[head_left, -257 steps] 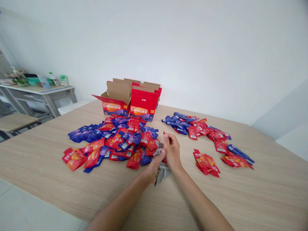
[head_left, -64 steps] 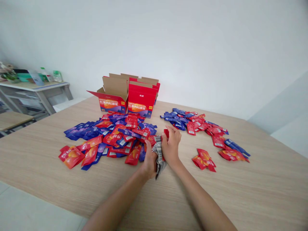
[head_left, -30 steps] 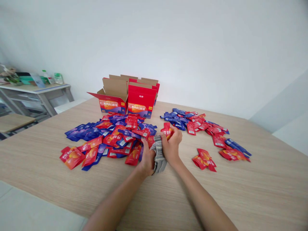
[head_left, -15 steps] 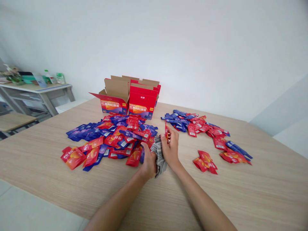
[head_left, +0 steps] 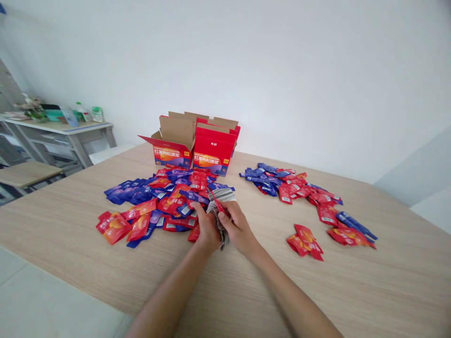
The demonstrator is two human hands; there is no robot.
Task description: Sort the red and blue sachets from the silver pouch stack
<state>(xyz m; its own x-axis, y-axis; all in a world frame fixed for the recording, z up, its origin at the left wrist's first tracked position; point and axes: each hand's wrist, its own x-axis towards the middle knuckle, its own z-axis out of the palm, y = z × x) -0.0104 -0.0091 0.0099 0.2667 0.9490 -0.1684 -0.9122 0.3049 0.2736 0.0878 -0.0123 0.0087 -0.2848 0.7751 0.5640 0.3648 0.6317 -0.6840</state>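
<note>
My left hand [head_left: 207, 228] is closed on a grey striped cloth [head_left: 219, 202] bunched between both hands. My right hand [head_left: 237, 226] pinches a red sachet [head_left: 219, 206] against that cloth, over the near right edge of a big pile of red and blue sachets [head_left: 162, 202] on the wooden table [head_left: 246, 291]. A second mixed heap of sachets [head_left: 282, 180] lies further right. A small stack of red sachets [head_left: 305, 239] sits right of my right hand.
Two open red cartons [head_left: 195, 145] stand at the back of the table against the white wall. A grey desk [head_left: 59, 134] with bottles and clutter is at the far left, with a low bench [head_left: 24, 173] before it. More red and blue sachets [head_left: 347, 227] lie at the right.
Both hands have shifted left and a little nearer the big pile. The red sachet, held up above the cloth a moment ago, is now pressed down against it.
</note>
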